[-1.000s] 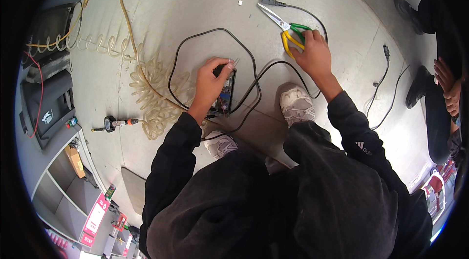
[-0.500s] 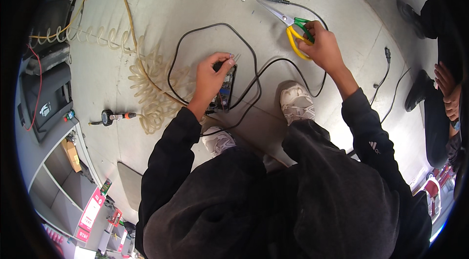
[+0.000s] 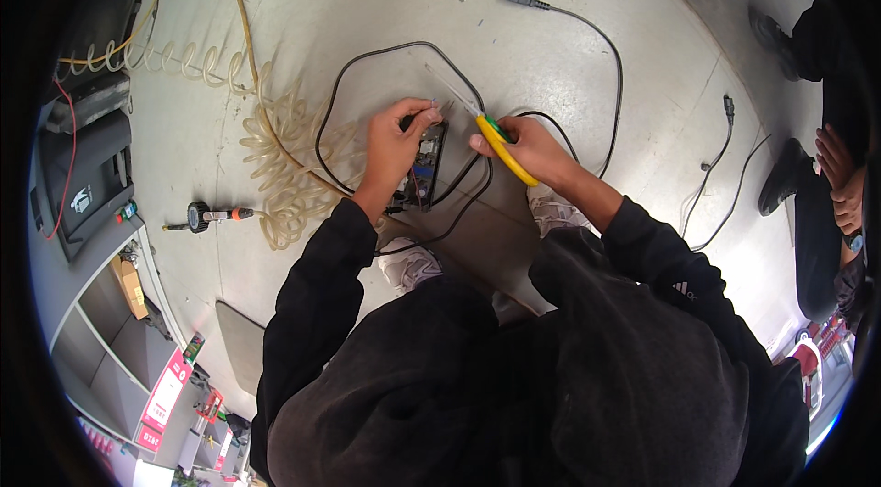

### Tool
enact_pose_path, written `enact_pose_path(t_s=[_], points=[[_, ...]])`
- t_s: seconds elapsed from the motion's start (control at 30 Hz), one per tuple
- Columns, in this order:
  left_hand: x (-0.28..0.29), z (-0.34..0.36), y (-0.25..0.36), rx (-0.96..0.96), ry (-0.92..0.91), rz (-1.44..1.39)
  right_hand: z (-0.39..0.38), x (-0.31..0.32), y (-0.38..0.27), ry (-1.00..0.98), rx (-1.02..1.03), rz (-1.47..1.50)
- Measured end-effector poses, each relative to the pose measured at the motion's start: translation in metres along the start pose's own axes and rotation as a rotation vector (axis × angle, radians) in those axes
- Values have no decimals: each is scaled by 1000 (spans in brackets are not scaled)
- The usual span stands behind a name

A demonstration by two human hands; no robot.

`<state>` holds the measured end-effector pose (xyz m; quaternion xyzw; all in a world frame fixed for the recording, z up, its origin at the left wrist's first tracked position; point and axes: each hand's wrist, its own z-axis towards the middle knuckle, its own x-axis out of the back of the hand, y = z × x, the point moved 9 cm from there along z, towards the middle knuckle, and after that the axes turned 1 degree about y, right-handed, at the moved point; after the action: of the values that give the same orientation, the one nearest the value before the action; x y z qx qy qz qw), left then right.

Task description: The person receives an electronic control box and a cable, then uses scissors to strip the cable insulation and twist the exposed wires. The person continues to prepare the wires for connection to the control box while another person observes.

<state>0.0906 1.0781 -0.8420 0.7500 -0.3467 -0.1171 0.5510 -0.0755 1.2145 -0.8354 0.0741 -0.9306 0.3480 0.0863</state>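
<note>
My left hand (image 3: 396,143) is closed in a pinch on thin wires (image 3: 446,108); their ends poke out past the fingertips. Just below it lies a dark open device (image 3: 424,166) with a circuit board, a blue part and a red wire, partly covered by that hand. My right hand (image 3: 530,149) grips scissors (image 3: 496,140) with one yellow and one green handle. Their blades are nearly together, pointing up and left, close to the left fingertips. A black power cord (image 3: 618,65) loops around the device and runs to a plug (image 3: 525,0) farther out.
Coiled clear air hose (image 3: 286,161) with a gauge fitting (image 3: 200,216) lies on the left. My shoes (image 3: 408,265) flank the device. More cables (image 3: 729,111) lie on the right, near a seated person (image 3: 830,156). Shelving (image 3: 110,331) stands at the lower left.
My right hand has brought the scissors left and down toward my left hand, and their blades have closed from wide apart. The left hand stays in place.
</note>
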Motion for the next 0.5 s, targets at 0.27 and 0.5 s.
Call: enact_pose_path(t_s=[0.27,0.5], points=[[0,0,-3,-41,29,71,4,-13,12,-73,14,-5],[-2,0,-3,-67,24,81,0,-20,1,-127,71,56]])
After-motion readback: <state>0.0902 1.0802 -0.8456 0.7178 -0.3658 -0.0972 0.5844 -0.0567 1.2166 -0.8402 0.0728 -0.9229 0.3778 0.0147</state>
